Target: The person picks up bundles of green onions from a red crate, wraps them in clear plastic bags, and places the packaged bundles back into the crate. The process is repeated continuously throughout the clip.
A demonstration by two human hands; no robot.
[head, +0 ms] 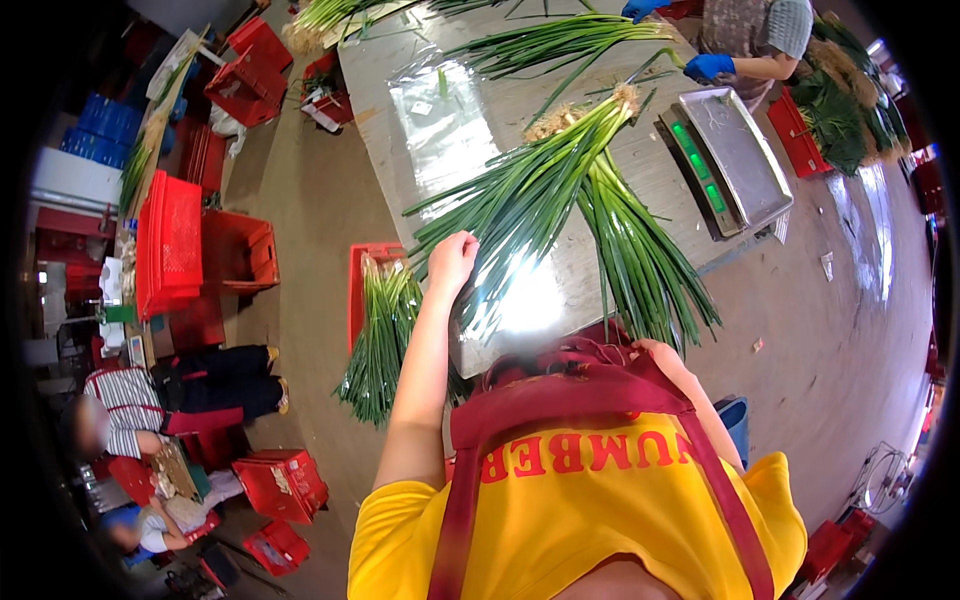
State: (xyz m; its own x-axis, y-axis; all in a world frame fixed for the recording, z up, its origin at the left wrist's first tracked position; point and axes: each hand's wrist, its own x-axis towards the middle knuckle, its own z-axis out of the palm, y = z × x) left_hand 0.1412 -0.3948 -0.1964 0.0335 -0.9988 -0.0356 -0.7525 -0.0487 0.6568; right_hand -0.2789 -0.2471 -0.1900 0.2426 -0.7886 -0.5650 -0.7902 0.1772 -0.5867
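Two bunches of green onions cross on the metal-topped table (667, 196) before me. The upper bunch (525, 191) spreads its leaves to the lower left; its pale roots point to the upper right. Under it, the other bunch (637, 259) runs down to the right, with its leaf tips past the near edge. My left hand (452, 261) is at the left leaf tips with its fingers curled; what it grips is unclear. Down by my apron (570, 367) and the right leaf tips is my right hand (660, 354), its fingers partly hidden. Clear plastic bags (442, 135) lie flat beyond the leaves.
A digital scale (739, 157) stands at the table's right edge. Across the table, a co-worker's blue-gloved hand (709, 67) is near more green onions (555, 45). Bagged green onions (382, 337) fill a red crate (354, 300) at left. Stacked red crates (169, 244) stand farther left.
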